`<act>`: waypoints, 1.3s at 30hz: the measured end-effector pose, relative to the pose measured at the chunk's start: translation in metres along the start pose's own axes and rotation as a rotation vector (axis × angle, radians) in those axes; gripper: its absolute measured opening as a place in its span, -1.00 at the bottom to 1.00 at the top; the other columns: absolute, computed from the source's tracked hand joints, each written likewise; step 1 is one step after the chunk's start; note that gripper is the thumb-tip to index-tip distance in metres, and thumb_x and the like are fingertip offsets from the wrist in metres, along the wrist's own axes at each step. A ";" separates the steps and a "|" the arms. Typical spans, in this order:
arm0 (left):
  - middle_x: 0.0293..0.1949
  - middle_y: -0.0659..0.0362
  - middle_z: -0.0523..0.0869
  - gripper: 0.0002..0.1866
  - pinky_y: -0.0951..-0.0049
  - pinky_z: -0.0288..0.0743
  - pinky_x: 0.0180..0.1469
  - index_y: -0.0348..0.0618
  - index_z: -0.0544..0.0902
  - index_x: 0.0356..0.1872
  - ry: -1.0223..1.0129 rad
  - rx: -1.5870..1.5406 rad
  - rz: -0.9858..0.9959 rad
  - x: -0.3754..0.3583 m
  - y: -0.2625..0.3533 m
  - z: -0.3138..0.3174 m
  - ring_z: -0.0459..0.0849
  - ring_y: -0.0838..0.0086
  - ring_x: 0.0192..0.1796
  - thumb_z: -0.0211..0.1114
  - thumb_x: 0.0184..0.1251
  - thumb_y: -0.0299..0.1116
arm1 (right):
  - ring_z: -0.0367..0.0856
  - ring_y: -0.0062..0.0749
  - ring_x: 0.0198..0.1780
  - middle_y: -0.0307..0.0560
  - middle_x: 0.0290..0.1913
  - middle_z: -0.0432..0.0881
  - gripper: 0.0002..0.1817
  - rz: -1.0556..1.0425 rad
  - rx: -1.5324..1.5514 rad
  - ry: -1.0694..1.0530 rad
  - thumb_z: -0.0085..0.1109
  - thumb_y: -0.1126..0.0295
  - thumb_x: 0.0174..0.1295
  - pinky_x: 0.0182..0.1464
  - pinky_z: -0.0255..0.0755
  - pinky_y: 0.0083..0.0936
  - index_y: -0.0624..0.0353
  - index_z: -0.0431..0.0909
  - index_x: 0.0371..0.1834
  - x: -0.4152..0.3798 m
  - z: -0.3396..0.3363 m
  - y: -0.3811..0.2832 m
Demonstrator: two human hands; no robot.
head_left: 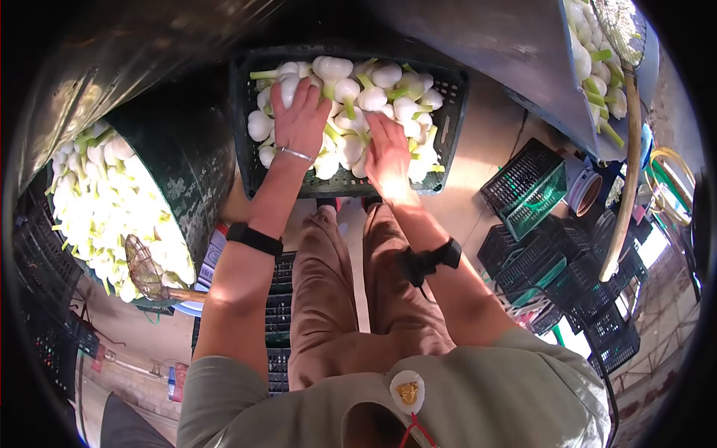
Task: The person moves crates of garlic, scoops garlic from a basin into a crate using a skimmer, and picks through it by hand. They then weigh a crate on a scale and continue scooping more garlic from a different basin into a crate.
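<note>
A dark plastic crate (pixel 457 112) in front of me holds white garlic bulbs (pixel 371 98) with short green stems. My left hand (pixel 300 123) is at the crate's left side, its fingers curled round a garlic bulb (pixel 289 88) at the top of the pile. My right hand (pixel 389 158) reaches over the near edge right of the middle. Its fingers are stretched out and rest on the bulbs, with some fingertips hidden among them.
To the left stands a large dark tub (pixel 175 160) full of garlic, with a wire-mesh scoop (pixel 143 267) lying on it. Another metal container (pixel 493 45) with garlic is at the upper right, beside a wooden-handled skimmer (pixel 631 149). Stacked dark crates (pixel 553 257) stand at right.
</note>
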State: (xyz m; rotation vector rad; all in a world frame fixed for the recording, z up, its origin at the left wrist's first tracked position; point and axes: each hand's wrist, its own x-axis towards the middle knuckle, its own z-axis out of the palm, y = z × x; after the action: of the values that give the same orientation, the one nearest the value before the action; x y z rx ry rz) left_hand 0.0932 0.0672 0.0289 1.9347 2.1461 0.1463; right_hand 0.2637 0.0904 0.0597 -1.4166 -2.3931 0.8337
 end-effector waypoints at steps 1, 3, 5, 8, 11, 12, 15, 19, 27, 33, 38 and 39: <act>-0.05 0.24 0.52 -0.70 -0.17 -0.02 0.22 0.07 0.64 -0.16 0.017 0.016 0.004 -0.003 -0.005 0.005 0.31 0.35 0.24 0.16 0.00 -0.39 | 0.40 -0.05 0.04 0.05 0.02 0.48 -0.49 -0.045 -0.014 -0.052 0.03 0.60 -0.14 0.07 0.29 -0.25 0.25 0.44 0.03 0.014 0.011 -0.001; -0.01 0.23 0.52 -0.69 -0.18 0.00 0.21 0.09 0.64 -0.15 -0.022 0.092 -0.011 -0.005 -0.012 0.003 0.31 0.33 0.24 0.18 0.00 -0.37 | 0.40 -0.04 0.07 0.04 0.03 0.48 -0.49 -0.079 -0.049 -0.143 0.03 0.61 -0.10 0.09 0.29 -0.23 0.23 0.44 0.05 0.020 0.030 0.005; 0.03 0.23 0.50 -0.68 -0.19 0.03 0.18 0.10 0.64 -0.14 0.114 0.102 -0.131 -0.002 -0.027 0.005 0.30 0.29 0.24 0.19 0.00 -0.37 | 0.40 -0.04 0.09 0.05 0.05 0.48 -0.49 -0.069 -0.097 -0.202 0.04 0.60 -0.09 0.10 0.28 -0.21 0.22 0.44 0.07 0.017 0.043 0.007; 0.11 0.16 0.45 -0.63 -0.04 0.14 0.17 0.07 0.59 -0.05 0.202 0.030 -0.156 0.002 -0.043 -0.011 0.31 0.19 0.23 0.20 0.02 -0.35 | 0.42 -0.05 0.10 0.06 0.04 0.50 -0.50 -0.122 0.105 -0.187 0.05 0.59 -0.06 0.13 0.28 -0.25 0.20 0.45 0.07 0.010 -0.008 0.005; 0.13 0.02 0.40 -0.54 0.14 0.21 0.17 0.02 0.51 0.06 0.337 -0.123 -0.200 -0.018 -0.054 -0.035 0.31 0.12 0.22 0.24 0.04 -0.30 | 0.48 -0.10 0.06 0.08 0.03 0.53 -0.53 0.146 0.001 0.132 0.14 0.49 0.01 0.15 0.29 -0.33 0.22 0.44 0.08 -0.007 -0.054 0.053; 0.14 0.00 0.39 -0.55 0.15 0.24 0.14 0.00 0.52 0.04 0.347 -0.183 -0.398 -0.027 -0.058 -0.035 0.33 0.11 0.20 0.25 0.04 -0.27 | 0.52 -0.24 -0.01 0.04 -0.01 0.56 -0.55 0.255 0.105 0.221 0.17 0.38 0.10 0.08 0.33 -0.42 0.28 0.43 0.08 -0.007 -0.069 0.074; 0.00 -0.07 0.51 -0.51 0.21 0.39 -0.03 -0.09 0.54 -0.02 0.188 -0.495 -0.984 -0.071 -0.077 0.006 0.51 0.04 0.01 0.33 0.00 -0.11 | 0.49 -0.37 -0.08 -0.05 -0.14 0.58 -0.65 0.699 0.290 0.084 0.11 0.31 0.20 -0.01 0.35 -0.47 0.33 0.45 -0.03 -0.012 -0.076 0.153; -0.37 -0.06 0.66 -0.62 0.23 0.47 -0.20 -0.12 0.57 -0.16 0.163 -0.709 -0.975 -0.089 -0.098 0.057 0.62 -0.01 -0.28 0.30 0.06 -0.11 | 0.38 -0.62 -0.38 -0.30 -0.39 0.53 -0.82 0.719 0.558 0.081 0.13 0.32 0.22 -0.34 0.29 -0.59 0.21 0.51 -0.25 -0.016 -0.031 0.193; -0.36 -0.01 0.65 -0.74 0.26 0.47 -0.15 -0.13 0.54 -0.27 0.130 -0.532 -1.136 -0.080 -0.047 0.030 0.61 0.09 -0.25 0.20 0.08 -0.20 | 0.51 -0.44 -0.33 -0.15 -0.24 0.56 -0.61 0.916 0.588 -0.213 0.22 0.18 0.15 -0.32 0.42 -0.48 0.29 0.50 -0.14 0.004 -0.042 0.251; -0.30 -0.04 0.66 -0.72 0.20 0.45 -0.11 -0.11 0.57 -0.30 0.391 -1.075 -1.537 -0.196 0.033 -0.029 0.61 0.08 -0.18 0.20 -0.03 -0.20 | 0.51 -0.42 -0.24 -0.09 -0.19 0.58 -0.56 0.787 0.515 -0.142 0.33 0.14 0.04 -0.16 0.40 -0.50 0.31 0.52 -0.21 0.004 -0.113 0.162; -0.60 0.21 0.56 -0.80 0.45 0.37 -0.37 -0.24 0.56 -0.52 0.606 -0.895 -1.825 -0.270 0.141 -0.124 0.48 0.60 -0.47 0.32 -0.05 -0.31 | 0.32 -0.62 -0.60 -0.29 -0.68 0.38 -0.68 0.578 0.646 -0.592 0.19 0.29 0.18 -0.49 0.22 -0.62 0.15 0.40 -0.67 0.030 -0.168 0.098; -0.59 0.23 0.55 -0.81 0.47 0.36 -0.38 -0.24 0.57 -0.50 0.688 -0.940 -1.844 -0.284 0.166 -0.128 0.46 0.60 -0.48 0.31 -0.03 -0.33 | 0.32 -0.63 -0.61 -0.29 -0.66 0.40 -0.70 0.540 0.612 -0.553 0.19 0.31 0.18 -0.54 0.20 -0.65 0.13 0.42 -0.67 0.027 -0.168 0.085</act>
State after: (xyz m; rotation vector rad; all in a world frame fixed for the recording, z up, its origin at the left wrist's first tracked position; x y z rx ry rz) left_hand 0.2462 -0.1833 0.2252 -0.8854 2.4607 1.1463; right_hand 0.3910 0.2040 0.1434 -1.7074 -1.7564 2.1047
